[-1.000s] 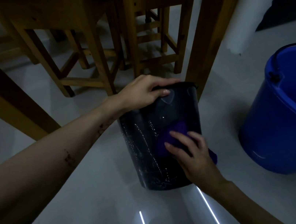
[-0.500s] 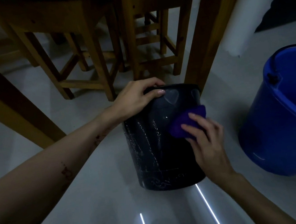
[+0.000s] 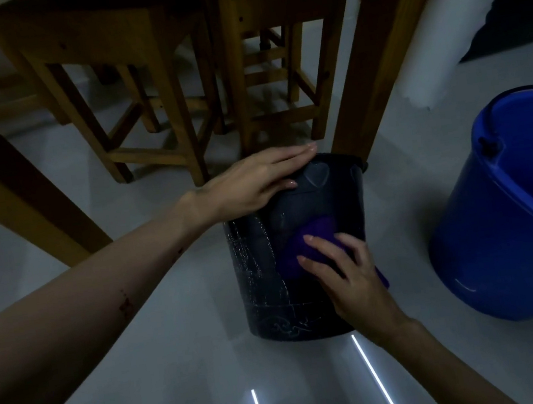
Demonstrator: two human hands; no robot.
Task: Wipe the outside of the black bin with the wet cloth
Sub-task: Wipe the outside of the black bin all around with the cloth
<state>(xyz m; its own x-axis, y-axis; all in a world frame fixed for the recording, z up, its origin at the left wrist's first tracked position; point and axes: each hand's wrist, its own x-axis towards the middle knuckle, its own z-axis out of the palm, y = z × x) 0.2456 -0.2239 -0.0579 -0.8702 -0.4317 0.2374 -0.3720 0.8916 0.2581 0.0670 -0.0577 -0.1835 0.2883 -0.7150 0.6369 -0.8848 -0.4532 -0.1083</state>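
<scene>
Now the black bin [image 3: 302,265] stands upright on the pale floor [image 3: 179,370], just in front of a wooden table leg [image 3: 368,58] and near the blue bucket [image 3: 518,209] at the right. The left hand [image 3: 255,182] lies flat on the near-left part of the rim, with the fingers straight and the thumb against the wall, so it steadies the bin and does not clasp it. The right hand [image 3: 346,280] presses the purple cloth [image 3: 303,248] against the side wall that faces the camera, at about half height; its fingers are spread and nearly straight over the cloth, and 1 corner of the cloth shows past the hand at the right.

To do this step well, I think the right hand should keep the whole palm on the cloth, so the wet surface stays flat on the curved wall, and it should go in long overlapping strokes from the rim to the base. The left hand should push down enough that the light bin does not slide or tip. The white streaks on the left part of the wall seem not wiped yet, so the bin needs to be turned a little to reach them. The back side is hidden.
</scene>
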